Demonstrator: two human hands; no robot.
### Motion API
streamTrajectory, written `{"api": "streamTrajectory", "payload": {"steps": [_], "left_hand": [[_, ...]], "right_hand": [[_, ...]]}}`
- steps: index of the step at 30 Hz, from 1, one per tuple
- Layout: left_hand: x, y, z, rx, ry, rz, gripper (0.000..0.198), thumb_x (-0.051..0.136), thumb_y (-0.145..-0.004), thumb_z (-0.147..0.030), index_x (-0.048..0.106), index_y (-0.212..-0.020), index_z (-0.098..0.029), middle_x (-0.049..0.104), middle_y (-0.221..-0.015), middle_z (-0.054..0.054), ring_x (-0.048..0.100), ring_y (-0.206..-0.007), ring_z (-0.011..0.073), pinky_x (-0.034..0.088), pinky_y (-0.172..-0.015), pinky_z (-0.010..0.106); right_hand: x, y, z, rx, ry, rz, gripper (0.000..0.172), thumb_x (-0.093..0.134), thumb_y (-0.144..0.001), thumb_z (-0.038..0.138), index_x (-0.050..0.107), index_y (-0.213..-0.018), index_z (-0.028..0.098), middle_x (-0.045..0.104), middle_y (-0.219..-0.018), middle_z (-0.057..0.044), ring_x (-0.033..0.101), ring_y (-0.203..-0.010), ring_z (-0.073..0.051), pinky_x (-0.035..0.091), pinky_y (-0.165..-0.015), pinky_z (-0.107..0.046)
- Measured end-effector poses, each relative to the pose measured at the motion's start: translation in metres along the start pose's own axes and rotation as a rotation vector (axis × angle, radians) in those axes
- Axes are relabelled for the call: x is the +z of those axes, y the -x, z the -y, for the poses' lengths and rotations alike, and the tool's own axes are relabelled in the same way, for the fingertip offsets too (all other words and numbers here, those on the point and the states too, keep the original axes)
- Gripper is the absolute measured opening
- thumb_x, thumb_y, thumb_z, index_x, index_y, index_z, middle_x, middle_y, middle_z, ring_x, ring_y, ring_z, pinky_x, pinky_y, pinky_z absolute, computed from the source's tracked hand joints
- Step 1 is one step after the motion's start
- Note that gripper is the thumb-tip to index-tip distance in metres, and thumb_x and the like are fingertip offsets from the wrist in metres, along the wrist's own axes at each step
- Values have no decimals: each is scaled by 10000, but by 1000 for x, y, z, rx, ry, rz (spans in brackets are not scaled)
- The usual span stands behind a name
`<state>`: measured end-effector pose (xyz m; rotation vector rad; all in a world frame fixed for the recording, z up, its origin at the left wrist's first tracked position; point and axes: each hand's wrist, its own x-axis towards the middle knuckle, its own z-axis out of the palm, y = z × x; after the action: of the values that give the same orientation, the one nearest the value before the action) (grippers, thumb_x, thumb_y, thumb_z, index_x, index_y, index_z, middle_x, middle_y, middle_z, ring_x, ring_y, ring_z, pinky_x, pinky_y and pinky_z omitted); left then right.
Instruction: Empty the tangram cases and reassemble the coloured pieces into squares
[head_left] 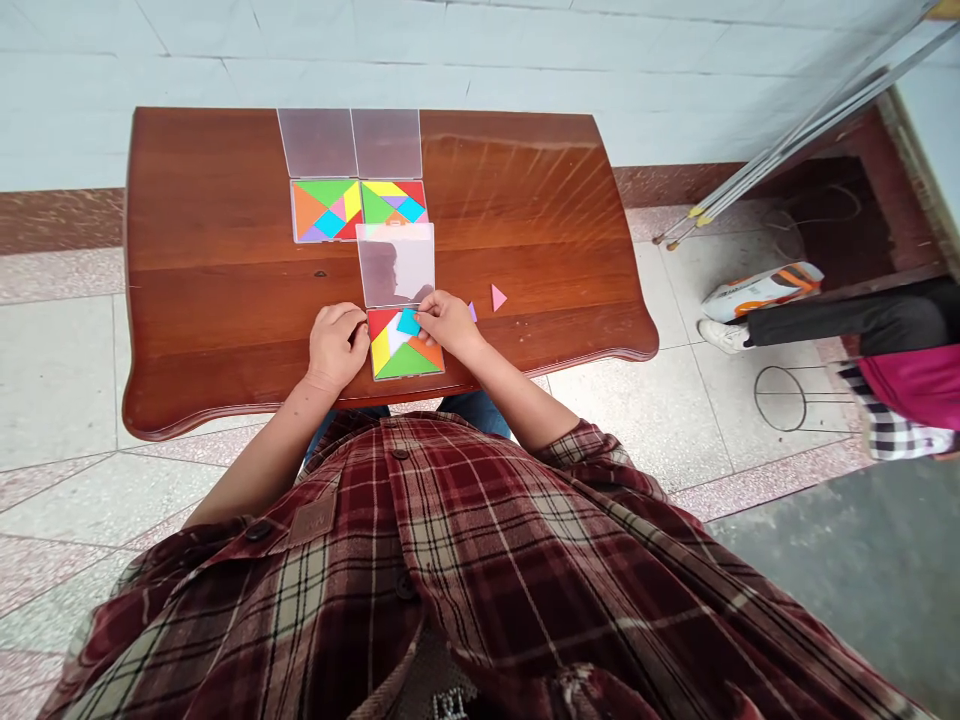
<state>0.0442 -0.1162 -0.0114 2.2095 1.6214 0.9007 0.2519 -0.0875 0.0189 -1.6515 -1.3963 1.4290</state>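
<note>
1. Step in hand: my right hand (450,322) has a cyan plastic square (409,322) at the near colour-block tangram tray (409,376), over its middle.
2. Right fingertips (424,320) are pinched nearly shut on the square's right side.
3. My left hand (337,347) is curled at the tray's left edge; can't tell if it grips.
4. Frosted clear plastic lid (395,265) lies open far of the tray.
5. Matte pink triangle (499,297) and small purple piece (472,312) lie right, on the glossy reddish-brown wooden table (525,200).
</note>
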Motion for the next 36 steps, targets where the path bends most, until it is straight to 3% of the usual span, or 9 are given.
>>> {"api": "streamTrajectory", "payload": {"steps": [4,10,16,22,36], "left_hand": [[0,0,-1,-2,3,-10,177,440,-863,-226,616,-846,-217,688,-996,60,600,-940,225,477,-915,428],[2,1,-1,5,5,-20,189,438,-863,-223,625,-836,-214,692,-993,61,599,-937,225,489,-895,425],[3,1,1,9,6,-18,195,434,-871,-225,626,-839,-213,691,-981,57,596,-928,223,487,-888,421],[3,1,1,15,2,-9,196,427,-881,-223,618,-843,-209,689,-988,66,593,-929,228,482,-887,426],[3,1,1,24,-1,-8,198,426,-883,-219,620,-843,-212,693,-984,65,597,-922,233,488,-882,433]], "right_hand": [[4,0,6,-38,219,-18,163,548,-852,124,431,-803,226,542,-622,66,600,-573,-114,439,-536,-216],[1,5,11,-167,631,-47,38,572,-841,186,559,-806,193,608,-726,5,582,-717,-160,424,-703,-281],[-5,11,13,-206,737,23,168,506,-879,195,635,-984,167,678,-836,-38,595,-770,-184,423,-726,-289],[-7,12,15,-299,884,119,273,512,-870,144,641,-1110,155,681,-1112,-101,621,-1010,-222,457,-804,-305],[0,16,19,-234,1005,113,213,528,-927,235,617,-1099,145,677,-1149,-116,634,-1043,-249,487,-829,-340]]}}
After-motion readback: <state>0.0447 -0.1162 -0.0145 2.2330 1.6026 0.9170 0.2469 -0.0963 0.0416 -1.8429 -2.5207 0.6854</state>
